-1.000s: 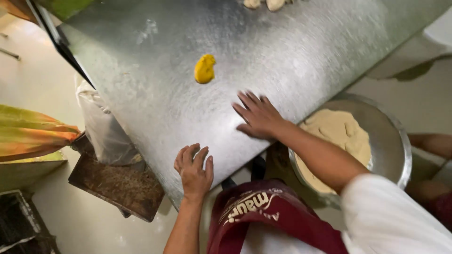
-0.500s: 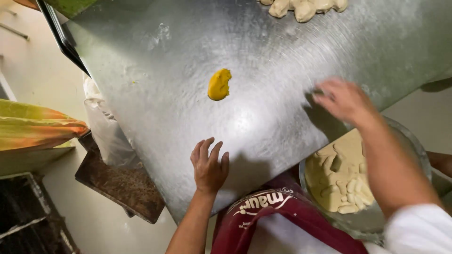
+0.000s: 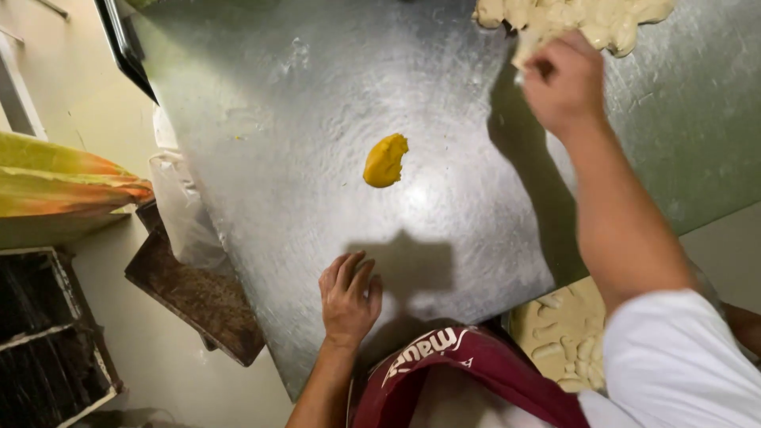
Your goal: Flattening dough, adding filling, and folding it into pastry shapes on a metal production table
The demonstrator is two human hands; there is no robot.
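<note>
Two hands: right hand pinching pale dough, upper right; left hand spread flat, bracing on metal table; yellow lump centre.

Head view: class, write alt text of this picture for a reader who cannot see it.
A person's right hand reaches to a pale dough heap at the far edge of a metal table, while the left hand rests flat near the front edge. A small yellow lump lies mid-table; a bowl of pale dough sits below right.
</note>
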